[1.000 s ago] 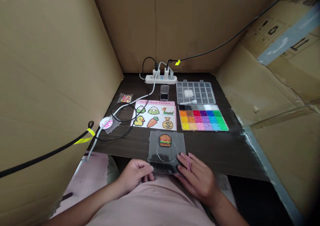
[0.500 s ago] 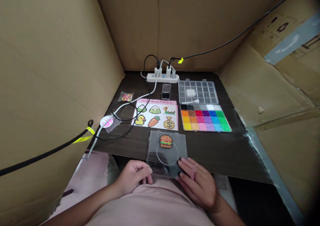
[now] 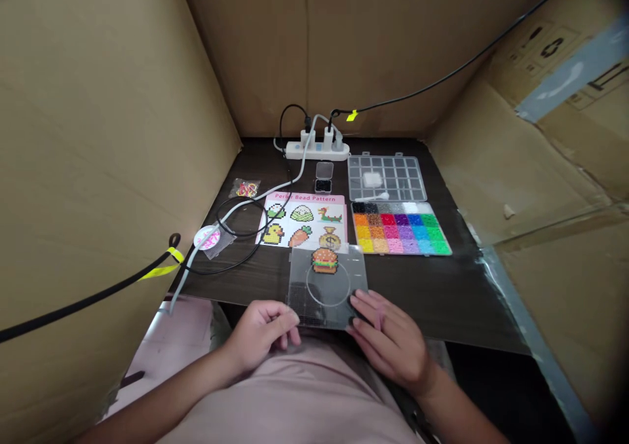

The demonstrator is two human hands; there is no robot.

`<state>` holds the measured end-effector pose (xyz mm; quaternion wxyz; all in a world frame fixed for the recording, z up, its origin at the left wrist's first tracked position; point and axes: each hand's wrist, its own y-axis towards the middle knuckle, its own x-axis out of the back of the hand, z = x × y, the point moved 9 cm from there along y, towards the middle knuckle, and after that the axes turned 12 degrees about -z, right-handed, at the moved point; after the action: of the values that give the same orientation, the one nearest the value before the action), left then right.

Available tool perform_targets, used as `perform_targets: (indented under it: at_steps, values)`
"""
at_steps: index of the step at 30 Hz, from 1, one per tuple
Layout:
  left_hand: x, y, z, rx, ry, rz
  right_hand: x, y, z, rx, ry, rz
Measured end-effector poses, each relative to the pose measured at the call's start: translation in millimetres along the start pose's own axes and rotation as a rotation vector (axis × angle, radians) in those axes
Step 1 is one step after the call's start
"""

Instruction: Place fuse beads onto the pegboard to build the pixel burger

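Note:
A clear square pegboard [image 3: 328,300] lies at the near edge of the dark table [image 3: 432,293], with a finished burger bead design [image 3: 325,260] near its far side. My left hand [image 3: 263,336] pinches the board's near left corner with curled fingers. My right hand [image 3: 390,342] grips the near right corner, fingers on top. A thin pink tool [image 3: 379,317] shows between my right fingers. The board's far edge overlaps the pattern sheet [image 3: 302,218].
An open bead case [image 3: 400,228] with coloured beads sits right of the sheet, its clear lid behind it. A small box of black beads [image 3: 323,185], a power strip [image 3: 317,149], cables [image 3: 236,224] and small bags [image 3: 212,240] lie farther back and to the left. Cardboard walls enclose the table.
The pegboard has shifted away from me, so its far edge now covers the bottom of the pattern sheet. Both hands stayed on its near corners.

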<state>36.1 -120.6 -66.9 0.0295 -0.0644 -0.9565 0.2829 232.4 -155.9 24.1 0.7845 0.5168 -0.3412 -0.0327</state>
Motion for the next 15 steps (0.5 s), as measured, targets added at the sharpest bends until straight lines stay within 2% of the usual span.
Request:
perform_targets:
  at_steps: [8,15]
  values:
    - [6,15,-23,0.024,-0.049,-0.129,-17,20,-22,-0.019,0.021,0.084]
    - [7,30,-33,0.049,-0.039,-0.133,-27,19,-30,-0.042,-0.024,0.079]
